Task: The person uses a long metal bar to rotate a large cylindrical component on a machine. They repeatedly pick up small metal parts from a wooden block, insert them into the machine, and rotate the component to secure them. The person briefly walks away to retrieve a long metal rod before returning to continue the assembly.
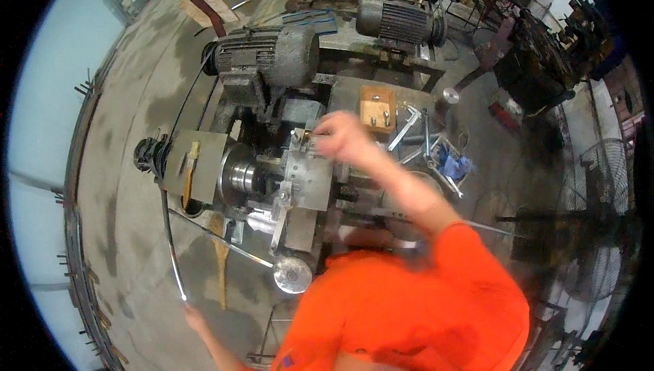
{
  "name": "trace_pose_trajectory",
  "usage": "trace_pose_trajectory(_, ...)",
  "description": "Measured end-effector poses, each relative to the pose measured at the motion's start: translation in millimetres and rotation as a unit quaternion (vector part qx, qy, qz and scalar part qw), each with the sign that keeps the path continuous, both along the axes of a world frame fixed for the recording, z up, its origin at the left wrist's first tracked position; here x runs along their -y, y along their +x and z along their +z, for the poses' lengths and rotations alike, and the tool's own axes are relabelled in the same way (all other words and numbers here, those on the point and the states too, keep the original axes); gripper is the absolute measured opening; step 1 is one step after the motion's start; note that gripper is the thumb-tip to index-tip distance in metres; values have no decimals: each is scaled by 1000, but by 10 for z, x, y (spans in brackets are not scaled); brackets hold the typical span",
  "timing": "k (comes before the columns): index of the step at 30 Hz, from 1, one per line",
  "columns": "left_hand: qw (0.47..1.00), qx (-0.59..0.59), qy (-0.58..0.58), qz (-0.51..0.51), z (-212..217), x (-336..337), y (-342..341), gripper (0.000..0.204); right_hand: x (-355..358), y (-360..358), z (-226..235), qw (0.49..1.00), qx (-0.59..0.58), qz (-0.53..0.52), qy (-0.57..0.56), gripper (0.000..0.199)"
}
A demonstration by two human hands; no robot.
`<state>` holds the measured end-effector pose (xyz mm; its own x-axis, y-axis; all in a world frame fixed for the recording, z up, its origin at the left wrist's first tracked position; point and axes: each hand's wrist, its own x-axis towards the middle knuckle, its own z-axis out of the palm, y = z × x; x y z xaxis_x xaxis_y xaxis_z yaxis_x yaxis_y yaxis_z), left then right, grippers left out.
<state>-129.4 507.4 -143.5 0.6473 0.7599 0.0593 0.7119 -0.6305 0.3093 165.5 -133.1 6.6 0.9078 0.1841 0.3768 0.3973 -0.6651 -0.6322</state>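
My left hand (195, 318) is low on the left, closed round the lower end of a long metal lever (176, 272). That lever runs up to the left end of a lathe's headstock (197, 173). My right hand (338, 135) reaches across the lathe to the far side of its tool post block (308, 175). Its fingers are curled and slightly blurred; what they grip is hidden. Left of the block, a shiny round chuck (240, 176) faces it. On the headstock lies a brush with a wooden handle (189, 184).
A large motor (262, 56) stands behind the lathe. To the right are a wooden box (377, 109) with small metal parts, a caliper (406, 127), wrenches and a blue rag (455, 167). A rod with a round metal disc (293, 275) juts toward me. A floor fan (596, 214) stands at right.
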Motion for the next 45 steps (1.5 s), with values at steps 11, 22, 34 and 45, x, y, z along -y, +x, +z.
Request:
trace_pose_trajectory(11, 986, -93, -118, -70, 732, 761, -4, 42, 1891, 1199, -1768, 896, -306, -217, -237, 29)
trace_pose_trajectory(22, 974, -142, -168, -58, 928, 1314, -189, 37, 1853, 1414, -2227, 924, -164, -120, -323, 28)
trace_pose_trajectory(34, 967, -162, -174, -90, 990, 1448, 60, 39, 1970, 1144, -2176, 908, -326, 1, -262, 31)
trace_pose_trajectory(45, 969, -171, -155, -84, 1678, 2033, 128, 34, 1920, 1036, -2032, 928, -247, -123, -250, 24)
